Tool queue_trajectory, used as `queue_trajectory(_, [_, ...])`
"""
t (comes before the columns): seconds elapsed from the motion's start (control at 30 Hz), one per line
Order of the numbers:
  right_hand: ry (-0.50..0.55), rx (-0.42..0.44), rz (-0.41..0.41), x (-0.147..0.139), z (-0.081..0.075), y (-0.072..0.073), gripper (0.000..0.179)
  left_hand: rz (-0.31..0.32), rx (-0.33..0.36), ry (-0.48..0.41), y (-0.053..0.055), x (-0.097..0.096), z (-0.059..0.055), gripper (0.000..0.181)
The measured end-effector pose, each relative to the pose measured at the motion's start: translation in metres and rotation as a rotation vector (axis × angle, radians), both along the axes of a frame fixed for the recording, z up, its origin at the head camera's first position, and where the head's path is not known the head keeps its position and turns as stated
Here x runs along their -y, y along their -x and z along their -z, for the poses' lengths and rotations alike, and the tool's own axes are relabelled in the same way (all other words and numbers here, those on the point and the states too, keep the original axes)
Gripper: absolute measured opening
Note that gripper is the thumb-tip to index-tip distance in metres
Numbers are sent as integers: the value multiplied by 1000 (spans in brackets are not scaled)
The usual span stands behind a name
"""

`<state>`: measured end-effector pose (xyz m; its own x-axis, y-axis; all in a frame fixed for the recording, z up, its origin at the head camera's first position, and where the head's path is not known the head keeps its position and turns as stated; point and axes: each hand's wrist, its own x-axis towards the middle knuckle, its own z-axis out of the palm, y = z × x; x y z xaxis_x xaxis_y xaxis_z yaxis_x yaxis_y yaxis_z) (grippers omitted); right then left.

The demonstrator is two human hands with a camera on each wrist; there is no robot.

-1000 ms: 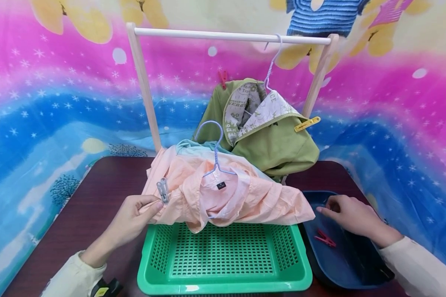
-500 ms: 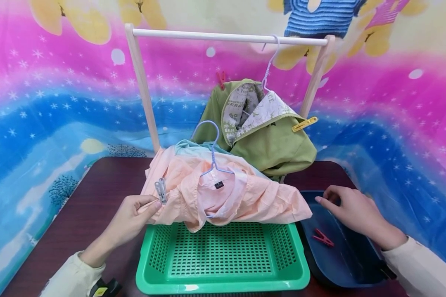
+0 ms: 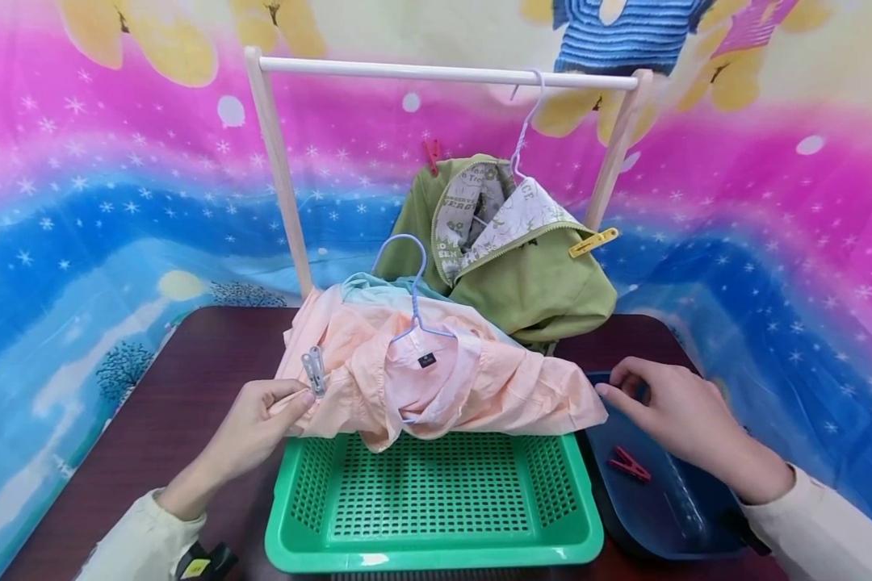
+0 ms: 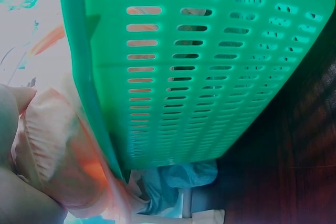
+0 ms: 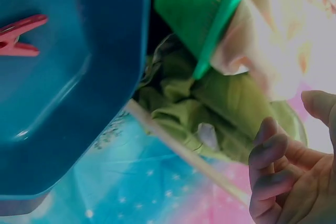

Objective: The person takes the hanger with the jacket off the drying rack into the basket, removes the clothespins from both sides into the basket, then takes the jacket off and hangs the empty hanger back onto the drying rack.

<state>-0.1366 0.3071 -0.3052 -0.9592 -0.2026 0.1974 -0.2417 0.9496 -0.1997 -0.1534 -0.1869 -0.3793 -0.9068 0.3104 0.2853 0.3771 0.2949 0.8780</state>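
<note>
A peach shirt lies spread across the back of the green basket, a lilac wire hanger standing up out of its neck. My left hand pinches the cloth at the shirt's left end, right beside a grey clothespin clipped there. My right hand hovers over the dark blue tray, thumb tip right at the shirt's right end. In the right wrist view its fingers curl loosely, thumb apart, nothing between them. A red clothespin lies in the tray.
Behind stands a rack with a white rail and wooden posts. An olive jacket hangs from it on another hanger, with a yellow clothespin and a red one on it. Teal cloth shows behind the shirt.
My right hand has moved left over the tray, its thumb now at the shirt's right end. The left hand keeps its pinch on the shirt.
</note>
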Motion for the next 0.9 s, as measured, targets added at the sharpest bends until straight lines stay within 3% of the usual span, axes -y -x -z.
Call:
queue_trajectory(0.4, [42, -27, -87, 42, 0, -1, 10, 13, 12, -21, 0, 3, 4, 24])
queue_trajectory(0.9, [95, -64, -206, 81, 10, 1, 11, 26, -7, -29, 1, -2, 3, 25])
